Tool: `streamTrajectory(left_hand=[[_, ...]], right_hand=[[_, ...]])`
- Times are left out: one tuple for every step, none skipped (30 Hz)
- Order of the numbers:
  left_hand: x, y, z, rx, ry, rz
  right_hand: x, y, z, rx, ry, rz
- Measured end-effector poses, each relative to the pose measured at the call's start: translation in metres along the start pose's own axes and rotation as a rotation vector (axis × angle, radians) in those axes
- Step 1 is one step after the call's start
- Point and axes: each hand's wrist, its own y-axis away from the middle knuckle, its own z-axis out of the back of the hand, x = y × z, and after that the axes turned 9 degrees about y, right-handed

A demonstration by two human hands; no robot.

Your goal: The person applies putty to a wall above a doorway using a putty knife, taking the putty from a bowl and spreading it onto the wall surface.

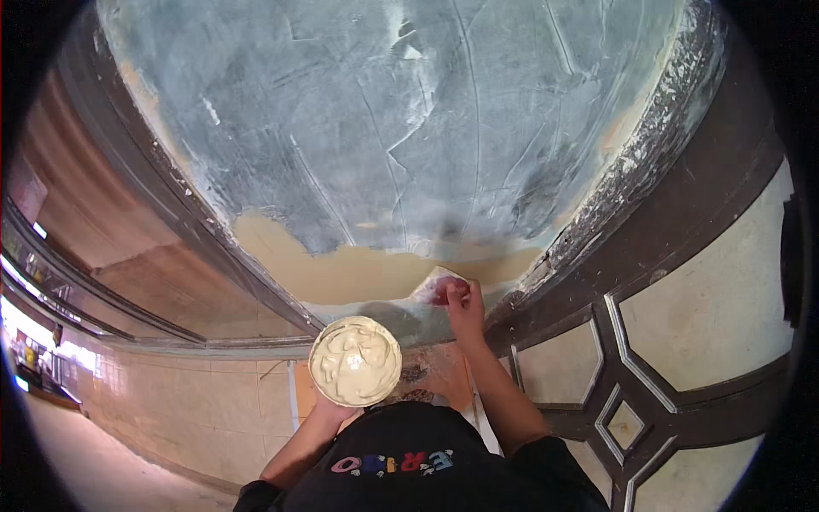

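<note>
My left hand [334,411] supports a round tub [311,362] from below; most of its fingers are hidden beneath. Swirled cream-coloured putty [354,363] fills the tub. My right hand [466,305] grips a flat reddish putty spreader [440,289] smeared with pale putty, with its edge at the low part of the wall. Around the spreader runs a band of smooth cream putty [333,271]. Above that band, the blue-grey wall surface [384,119] is rough, with ridges and white streaks.
Dark frames with flaking paint border the wall, the right one [636,162] thickly spattered. At right stands a dark door [682,358] with pale panels and metallic trim. Brown glossy panelling [119,205] lies at left. Tiles [213,397] and a stained orange-brown surface [444,367] show below.
</note>
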Motion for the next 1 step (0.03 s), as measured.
streamTrajectory(left_hand=[[-0.0003, 0.0017, 0.0033, -0.051, -0.304, -0.033]], right_hand=[[0.0004, 0.0003, 0.0007, -0.005, -0.004, -0.004]])
